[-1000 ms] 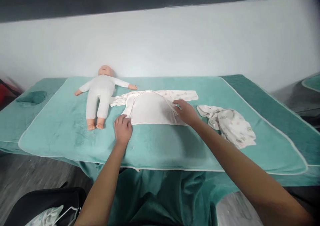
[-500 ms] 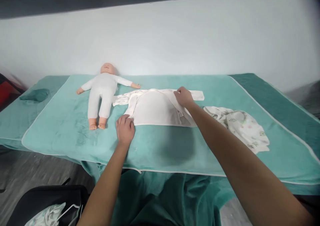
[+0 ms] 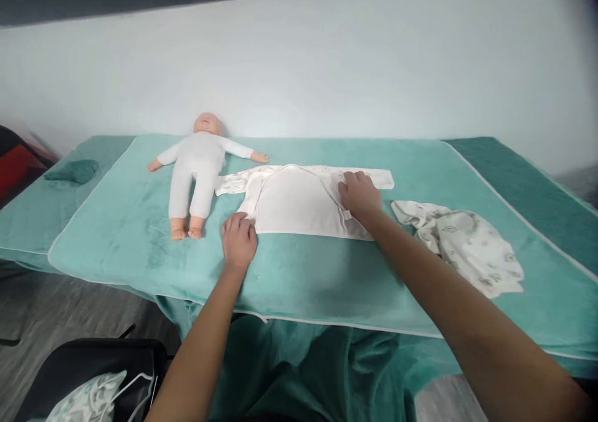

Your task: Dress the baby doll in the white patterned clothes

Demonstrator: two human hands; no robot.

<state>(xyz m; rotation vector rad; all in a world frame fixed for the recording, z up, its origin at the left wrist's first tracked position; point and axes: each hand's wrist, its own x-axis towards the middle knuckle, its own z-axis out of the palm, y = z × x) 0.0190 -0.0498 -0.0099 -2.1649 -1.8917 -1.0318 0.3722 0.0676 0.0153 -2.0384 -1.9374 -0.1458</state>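
Observation:
A white baby shirt (image 3: 299, 201) lies spread open on the bed, its plain inside facing up and its small-patterned sleeves stretched out to both sides. My left hand (image 3: 239, 238) rests with fingers laid on the shirt's lower left edge, partly on the green cover. On the right front panel, my right hand (image 3: 361, 195) lies with its fingers spread over the cloth, hiding part of it. Left of the shirt, a baby doll (image 3: 196, 167) in a white body lies on its back with arms out, one hand above the left sleeve.
A crumpled patterned baby garment (image 3: 471, 241) lies right of my right forearm. Green covers (image 3: 303, 272) drape over the bed's front edge. A black chair (image 3: 93, 353) at the lower left holds patterned cloth (image 3: 88, 400) and a white hanger (image 3: 126, 384). A white wall stands behind.
My right hand has moved down from the shirt's right shoulder onto its right front panel. My left hand stays at the lower left edge. The view has shifted slightly.

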